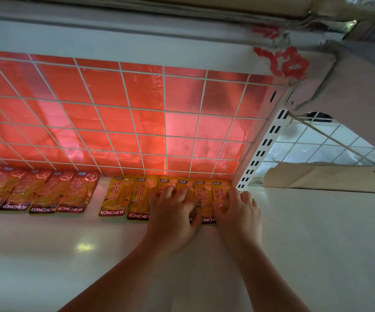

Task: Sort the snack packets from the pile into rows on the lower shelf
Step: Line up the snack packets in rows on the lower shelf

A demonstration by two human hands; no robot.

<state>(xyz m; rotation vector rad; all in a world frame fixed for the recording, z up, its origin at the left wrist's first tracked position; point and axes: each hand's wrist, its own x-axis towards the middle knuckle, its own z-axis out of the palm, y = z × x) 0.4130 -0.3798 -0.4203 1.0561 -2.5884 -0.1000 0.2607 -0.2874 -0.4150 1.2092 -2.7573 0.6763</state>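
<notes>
Down on the white shelf (47, 255), mid-frame, our left hand (173, 212) lies spread with fingers straight, pressing flat on the row of yellow Konchew packets (117, 197) against the wire grid (119, 104). Our right hand (238, 210) sets bent fingertips on the rightmost packet (219, 192), gripping nothing. Left of them, the red Konchew packets (69, 192) form their own row.

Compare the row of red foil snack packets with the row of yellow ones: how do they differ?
The red foil snack packets lie at left, untouched. The yellow snack packets lie at right, with the left hand and right hand resting on them. Both rows say KONCHEW.
</notes>
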